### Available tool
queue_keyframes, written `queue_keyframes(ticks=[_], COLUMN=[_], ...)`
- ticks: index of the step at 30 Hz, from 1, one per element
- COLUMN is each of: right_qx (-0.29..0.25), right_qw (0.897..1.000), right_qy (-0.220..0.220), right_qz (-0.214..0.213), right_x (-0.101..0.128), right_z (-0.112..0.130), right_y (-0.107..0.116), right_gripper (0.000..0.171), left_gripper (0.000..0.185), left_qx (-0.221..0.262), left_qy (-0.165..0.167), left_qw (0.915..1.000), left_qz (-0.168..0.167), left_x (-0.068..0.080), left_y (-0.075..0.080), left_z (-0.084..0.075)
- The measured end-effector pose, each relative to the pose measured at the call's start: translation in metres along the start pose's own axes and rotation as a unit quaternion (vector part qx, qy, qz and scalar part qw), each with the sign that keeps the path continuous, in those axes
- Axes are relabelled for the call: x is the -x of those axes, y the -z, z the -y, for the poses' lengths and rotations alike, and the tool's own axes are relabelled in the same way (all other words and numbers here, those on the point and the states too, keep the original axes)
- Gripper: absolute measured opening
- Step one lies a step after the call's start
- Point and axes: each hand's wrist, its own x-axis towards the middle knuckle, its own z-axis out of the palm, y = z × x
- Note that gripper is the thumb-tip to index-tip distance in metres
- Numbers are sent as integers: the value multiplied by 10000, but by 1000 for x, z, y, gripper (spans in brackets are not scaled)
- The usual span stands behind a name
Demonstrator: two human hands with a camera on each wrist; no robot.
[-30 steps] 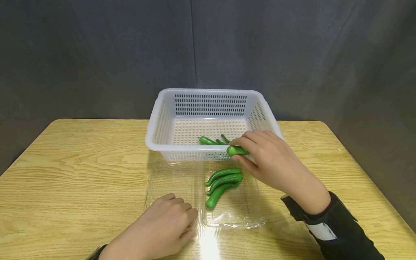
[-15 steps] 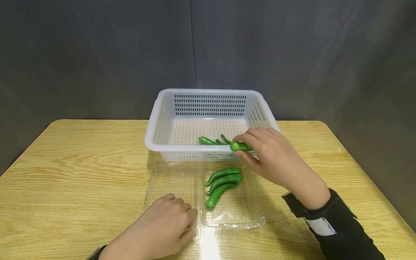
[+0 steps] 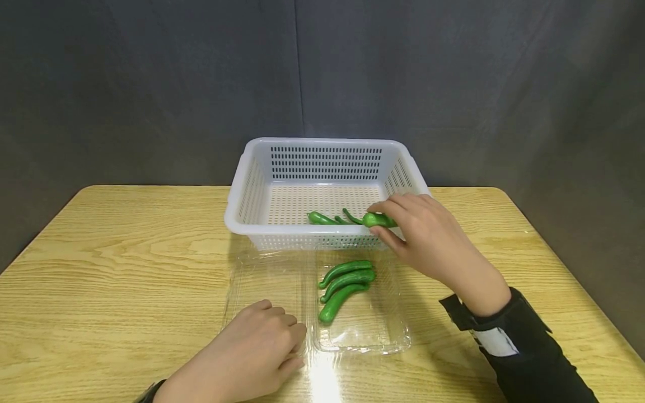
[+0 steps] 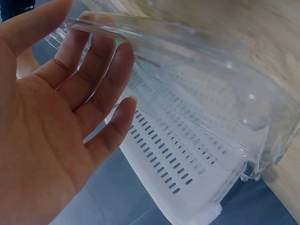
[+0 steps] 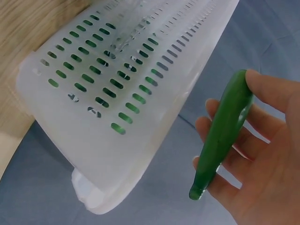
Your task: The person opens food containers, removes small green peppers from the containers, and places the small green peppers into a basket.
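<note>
My right hand (image 3: 420, 232) pinches a green pepper (image 3: 379, 220) between thumb and fingers, just above the front right rim of the white slotted basket (image 3: 282, 226). The right wrist view shows that pepper (image 5: 222, 129) held at the fingertips beside the basket wall (image 5: 117, 89). Two more peppers (image 3: 325, 218) lie inside the basket. Three peppers (image 3: 345, 282) lie in the right half of the clear plastic tray (image 3: 363, 336). My left hand (image 3: 254, 350) rests flat on the tray's left half, fingers (image 4: 101, 91) touching the clear plastic (image 4: 197, 75).
The wooden table (image 3: 111, 268) carries the basket at the back and the tray in front of it. A dark grey backdrop (image 3: 151, 84) hangs behind the table. Bare wood lies to the left and right of the tray.
My right hand has carried the pepper it holds up and back to the right, from in front of the basket wall to above its rim. The left hand has stayed put.
</note>
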Motion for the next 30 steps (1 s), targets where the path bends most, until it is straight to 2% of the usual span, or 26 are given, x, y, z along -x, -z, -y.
queue_keyframes(ticks=[11,23,30], right_qx=[121,146,194], right_qw=[9991,9953,9937], right_qy=[-364,-848,-969], right_qz=[165,443,527], right_x=[1,3,4], right_z=[-7,-12,-12], right_y=[-3,-5,-6], right_gripper=[27,26,24], left_gripper=[36,36,36], left_qx=[34,-17,2], left_qy=[29,20,7], left_qw=[9999,9999,10000], left_qz=[145,116,77], left_x=[0,0,0], left_y=[2,2,2], left_z=[0,-1,-1])
